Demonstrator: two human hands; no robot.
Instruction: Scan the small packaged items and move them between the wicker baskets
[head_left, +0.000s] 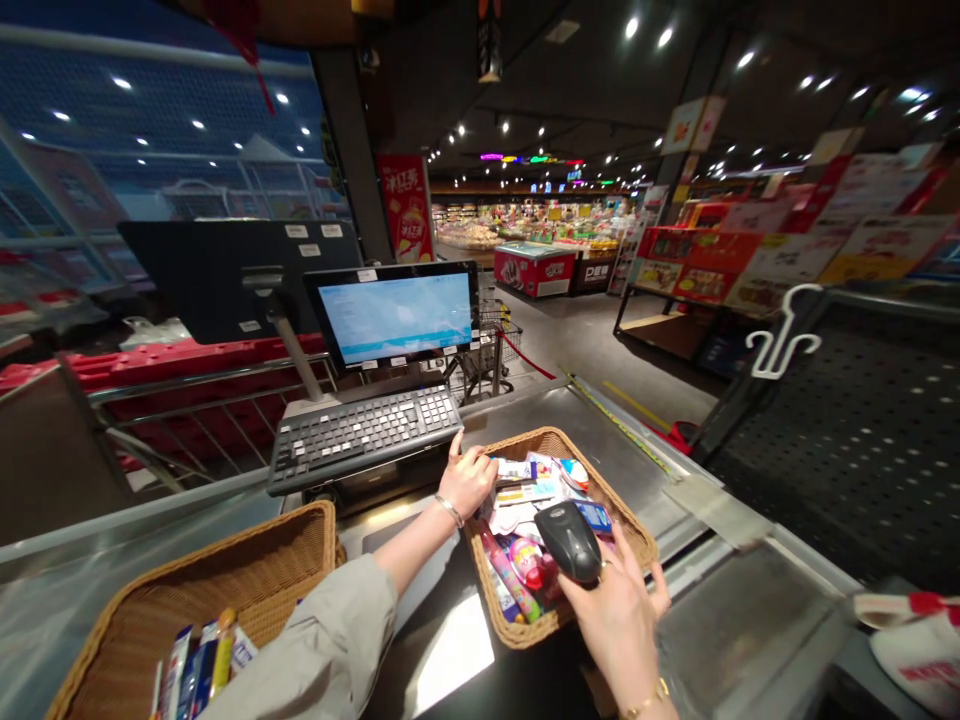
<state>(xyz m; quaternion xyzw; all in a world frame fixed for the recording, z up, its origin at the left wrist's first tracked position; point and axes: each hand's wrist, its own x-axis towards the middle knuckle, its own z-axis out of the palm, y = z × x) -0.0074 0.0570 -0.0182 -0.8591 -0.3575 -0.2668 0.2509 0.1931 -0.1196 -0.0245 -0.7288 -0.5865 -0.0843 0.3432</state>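
Note:
My right hand (619, 610) is closed around a black handheld barcode scanner (570, 540), which is over a wicker basket (645, 535) of small packaged goods. My left hand (469, 482) reaches over that basket's left rim, one finger sticking out and the others bent down at the packets; what they grip is hidden. In the basket lie white and blue packets (529, 492), a round pink package (526, 562) and a long colourful tube (499, 560). A second wicker basket (300, 545) at lower left holds several upright packs, among them a yellow tube (223, 650).
A black keyboard (367, 435) stands beyond my left hand, below a lit monitor (401, 315). The metal counter (615, 440) runs behind and right of the basket. White hooks (784, 340) hang on a black mesh panel (847, 440) at right.

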